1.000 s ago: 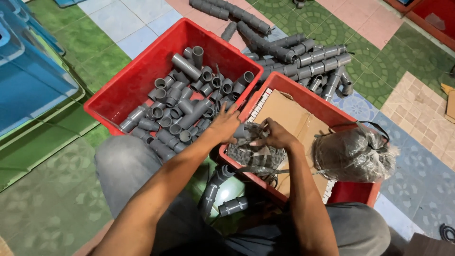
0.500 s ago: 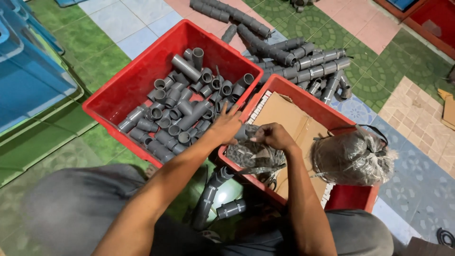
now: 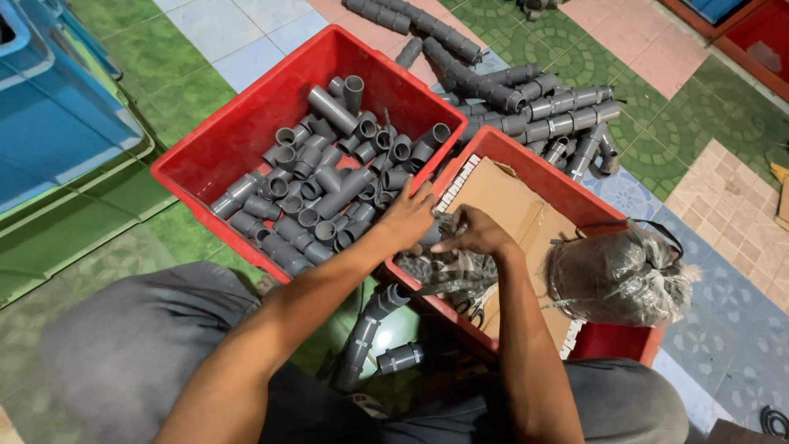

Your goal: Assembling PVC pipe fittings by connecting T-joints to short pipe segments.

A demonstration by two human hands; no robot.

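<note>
Both my hands meet at the near corner of a smaller red crate [image 3: 549, 174] lined with cardboard. My left hand [image 3: 406, 215] and my right hand [image 3: 475, 236] pinch a clear plastic bag of grey pipe fittings [image 3: 448, 267] lying in that corner. The fingers are curled on the bag's plastic. A larger red crate [image 3: 246, 131] to the left holds several loose grey pipe fittings [image 3: 329, 193]. An assembled grey pipe piece [image 3: 362, 337] lies on the floor between my knees.
A second tied clear bag of fittings [image 3: 620, 275] lies in the small crate's right end. Long assembled grey pipe runs [image 3: 526, 99] lie on the tiled floor behind the crates. A blue bin [image 3: 57, 115] stands at far left. Scissors [image 3: 470, 306] lie in the small crate.
My hands stay on the bag in the same corner; the fingers have shifted slightly. The view has drifted a little.
</note>
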